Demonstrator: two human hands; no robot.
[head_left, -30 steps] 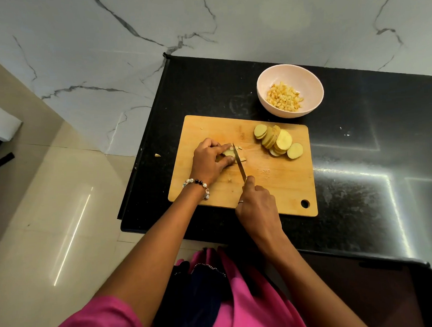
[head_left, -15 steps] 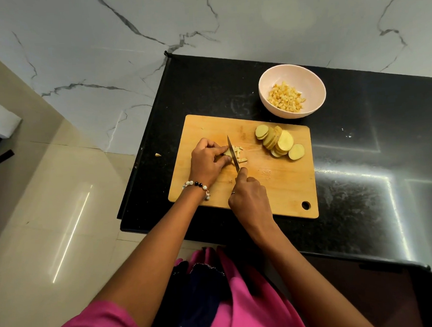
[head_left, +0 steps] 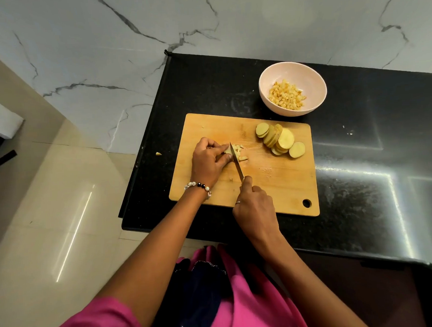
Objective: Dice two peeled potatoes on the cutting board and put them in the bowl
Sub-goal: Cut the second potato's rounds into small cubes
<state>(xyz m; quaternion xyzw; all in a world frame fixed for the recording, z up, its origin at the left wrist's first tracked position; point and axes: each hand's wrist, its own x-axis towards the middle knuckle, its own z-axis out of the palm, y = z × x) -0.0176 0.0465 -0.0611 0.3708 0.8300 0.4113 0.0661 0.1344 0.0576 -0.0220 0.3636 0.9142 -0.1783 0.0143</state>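
Black stone counter (head_left: pixel 359 155) against a white marbled wall carries your wooden cutting board (head_left: pixel 273 185). Your left hand (head_left: pixel 210 161) sits on the board's left half, fingers curled down onto a small stack of potato strips (head_left: pixel 227 150), pinning them. Your right hand (head_left: pixel 255 208) grips the handle of a knife (head_left: pixel 236 162), whose blade runs along the left fingertips, with a few cut bits (head_left: pixel 239 153) just to its right. Round potato slices (head_left: pixel 279 141) lean in an overlapping pile at the board's far right. Beyond the board, a pale bowl (head_left: pixel 316 83) holds diced potato (head_left: pixel 285 97). One stray scrap (head_left: pixel 158 153) lies on the counter's left edge.
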